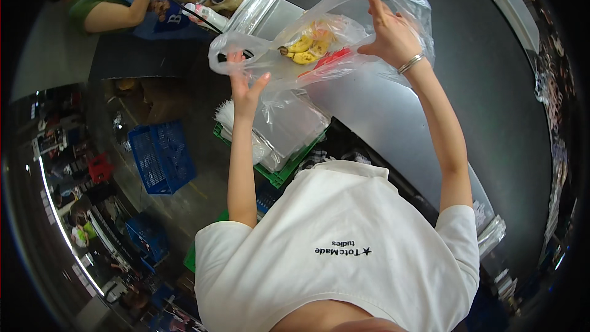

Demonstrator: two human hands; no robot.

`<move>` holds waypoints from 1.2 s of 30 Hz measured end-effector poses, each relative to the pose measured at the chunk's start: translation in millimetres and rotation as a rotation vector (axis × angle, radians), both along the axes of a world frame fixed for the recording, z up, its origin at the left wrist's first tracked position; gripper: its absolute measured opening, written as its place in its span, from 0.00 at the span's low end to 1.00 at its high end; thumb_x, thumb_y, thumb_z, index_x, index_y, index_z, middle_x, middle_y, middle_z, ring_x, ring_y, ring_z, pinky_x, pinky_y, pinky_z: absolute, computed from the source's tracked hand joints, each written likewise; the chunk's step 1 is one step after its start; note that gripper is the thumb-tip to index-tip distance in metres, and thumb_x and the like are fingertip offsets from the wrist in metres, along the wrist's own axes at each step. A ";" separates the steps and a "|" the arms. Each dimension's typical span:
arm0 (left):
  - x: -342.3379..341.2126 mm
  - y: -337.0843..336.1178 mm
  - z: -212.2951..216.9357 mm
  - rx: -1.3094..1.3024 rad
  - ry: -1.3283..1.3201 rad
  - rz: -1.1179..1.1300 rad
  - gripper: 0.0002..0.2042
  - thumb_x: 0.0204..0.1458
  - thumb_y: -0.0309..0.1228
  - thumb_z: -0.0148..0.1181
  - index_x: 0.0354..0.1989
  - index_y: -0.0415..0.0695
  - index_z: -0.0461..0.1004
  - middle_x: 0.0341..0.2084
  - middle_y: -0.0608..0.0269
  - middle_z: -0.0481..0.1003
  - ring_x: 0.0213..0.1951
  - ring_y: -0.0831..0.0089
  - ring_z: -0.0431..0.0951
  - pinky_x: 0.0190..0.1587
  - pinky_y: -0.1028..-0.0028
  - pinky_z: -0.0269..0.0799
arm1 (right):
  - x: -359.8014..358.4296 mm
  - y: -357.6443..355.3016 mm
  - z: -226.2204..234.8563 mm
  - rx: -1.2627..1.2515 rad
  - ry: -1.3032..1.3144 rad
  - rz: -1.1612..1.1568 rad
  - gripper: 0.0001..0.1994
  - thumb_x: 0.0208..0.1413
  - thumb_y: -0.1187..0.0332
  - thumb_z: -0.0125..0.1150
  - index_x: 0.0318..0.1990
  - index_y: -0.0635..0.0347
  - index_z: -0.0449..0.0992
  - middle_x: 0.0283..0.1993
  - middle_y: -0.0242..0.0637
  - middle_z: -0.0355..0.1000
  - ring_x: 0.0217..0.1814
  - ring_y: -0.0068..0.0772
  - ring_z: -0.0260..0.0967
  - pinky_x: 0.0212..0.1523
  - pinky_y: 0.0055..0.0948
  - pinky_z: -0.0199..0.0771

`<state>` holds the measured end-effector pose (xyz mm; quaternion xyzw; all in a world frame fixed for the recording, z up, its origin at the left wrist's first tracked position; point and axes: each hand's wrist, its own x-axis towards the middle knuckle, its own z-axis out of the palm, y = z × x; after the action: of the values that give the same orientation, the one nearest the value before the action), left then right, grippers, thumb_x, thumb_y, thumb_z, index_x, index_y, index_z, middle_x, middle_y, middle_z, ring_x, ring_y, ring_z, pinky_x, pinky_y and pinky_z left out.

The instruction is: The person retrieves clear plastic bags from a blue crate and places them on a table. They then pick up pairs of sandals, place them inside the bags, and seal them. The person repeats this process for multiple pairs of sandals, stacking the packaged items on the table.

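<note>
A clear plastic bag [278, 72] with red markings is stretched between my two hands above the metal counter. Yellow bananas [305, 48] with brown spots show through the film, in what looks like a smaller clear bag. My left hand [244, 89] is at the bag's left end, fingers upright behind or inside a loop of film and the thumb apart. At the other end, my right hand [394, 38] has its fingers spread and pointing up, with film draped around it. A silver bangle circles the right wrist.
A dark conveyor-like surface [504, 117] runs along the right. Below my left hand, a green crate [279, 177] holds stacked clear plastic bags [286, 123]. A blue basket [161, 157] stands on the floor at left. Bottles [203, 15] and another person's arm [117, 17] are at upper left.
</note>
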<state>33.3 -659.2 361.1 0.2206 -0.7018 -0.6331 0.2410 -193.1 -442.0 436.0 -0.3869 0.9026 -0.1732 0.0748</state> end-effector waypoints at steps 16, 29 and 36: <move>-163.6 40.4 -21.3 -0.763 -0.102 -0.194 0.49 0.28 0.41 0.73 0.63 0.48 0.52 0.60 0.52 0.55 0.62 0.53 0.52 0.62 0.58 0.46 | -65.2 30.1 -80.8 -0.109 0.051 0.169 0.19 0.47 0.62 0.61 0.48 0.52 0.70 0.43 0.37 0.71 0.50 0.39 0.66 0.50 0.37 0.65; -208.4 14.9 -62.2 -0.752 -0.298 0.007 0.09 0.42 0.27 0.59 0.34 0.42 0.72 0.28 0.49 0.74 0.34 0.48 0.74 0.35 0.60 0.68 | -71.6 11.3 -128.2 0.173 -0.311 0.343 0.19 0.48 0.72 0.55 0.50 0.59 0.68 0.49 0.43 0.68 0.46 0.46 0.68 0.45 0.39 0.69; -208.1 -6.0 -33.6 -0.648 -0.217 0.077 0.09 0.45 0.26 0.57 0.36 0.41 0.73 0.30 0.51 0.76 0.35 0.54 0.77 0.37 0.65 0.70 | -51.0 35.1 -92.4 -0.285 -0.040 0.567 0.17 0.44 0.76 0.57 0.46 0.62 0.69 0.41 0.43 0.71 0.42 0.44 0.69 0.45 0.37 0.68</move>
<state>-174.8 -665.2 327.5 0.2250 -0.8791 -0.3404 0.2463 -244.1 -406.8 343.5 -0.6261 0.7238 -0.2779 0.0830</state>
